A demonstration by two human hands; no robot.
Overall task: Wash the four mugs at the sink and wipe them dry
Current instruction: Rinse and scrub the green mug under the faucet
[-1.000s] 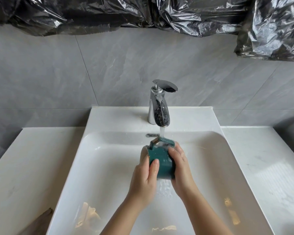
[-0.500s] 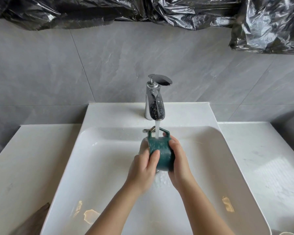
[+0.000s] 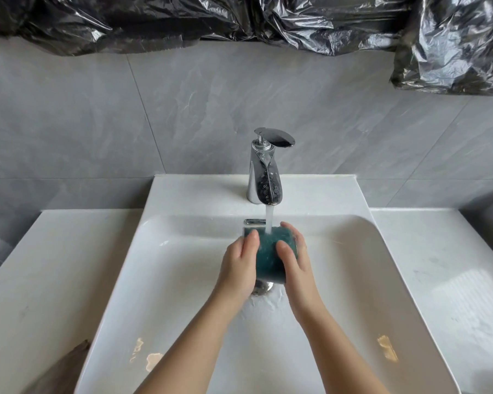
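Observation:
A dark green mug (image 3: 269, 255) is held over the white sink (image 3: 165, 268), under the water running from the chrome faucet (image 3: 265, 172). My left hand (image 3: 239, 265) grips its left side with the thumb across the front. On its right side my right hand (image 3: 295, 261) grips it, thumb on the front. The stream lands on the mug's upper part. The mug is motion-blurred and its handle is not visible. No other mug is in view.
The chrome drain (image 3: 262, 288) sits just below the mug. White counters (image 3: 40, 265) flank the basin on both sides. A brown cloth (image 3: 66, 371) lies at the lower left corner. Black plastic sheeting (image 3: 239, 21) hangs over the grey tiled wall.
The mug has been turned between my hands: its handle, on top earlier, is out of sight now. Water keeps running over it.

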